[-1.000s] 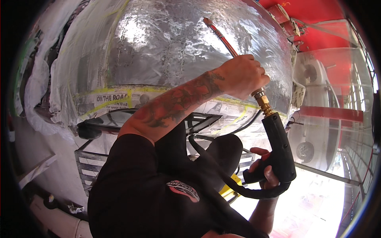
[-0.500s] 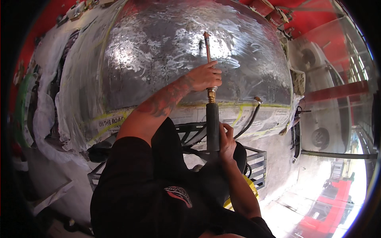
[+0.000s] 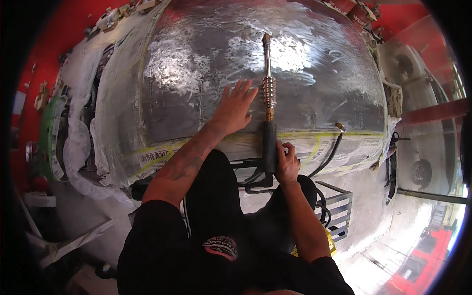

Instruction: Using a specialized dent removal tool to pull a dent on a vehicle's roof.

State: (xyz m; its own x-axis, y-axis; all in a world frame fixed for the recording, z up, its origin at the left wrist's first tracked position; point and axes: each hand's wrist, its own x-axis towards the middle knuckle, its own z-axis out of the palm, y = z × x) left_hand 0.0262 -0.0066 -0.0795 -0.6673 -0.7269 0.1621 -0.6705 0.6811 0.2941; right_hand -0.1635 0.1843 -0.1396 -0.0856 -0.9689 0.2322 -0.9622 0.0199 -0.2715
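A slide hammer dent puller [image 3: 269,97] points away from me over a bare metal car panel [image 3: 172,103]. Its steel rod ends in a pointed tip at the panel's bright middle; whether it touches cannot be made out. A ridged metal sliding weight sits on the rod, just ahead of a brass collar and black handle. My right hand [image 3: 287,164] is closed at the right side of that handle, fingers partly hidden. Left of the weight, my left hand [image 3: 234,109] is open, fingers stretched over the panel and apart from the tool.
Paper and yellow tape [image 3: 236,143] cover the panel's near edge. A black cable [image 3: 327,160] runs to a brass-coloured end on that edge at right. Below stands a metal-barred frame [image 3: 340,209] by my right knee. Plastic sheeting [image 3: 78,152] hangs at left; a vehicle [image 3: 418,128] stands at right.
My left hand has let go of the puller's weight, opened and moved left. The weight now shows. My right hand stays on the handle, and the whole view has shifted slightly.
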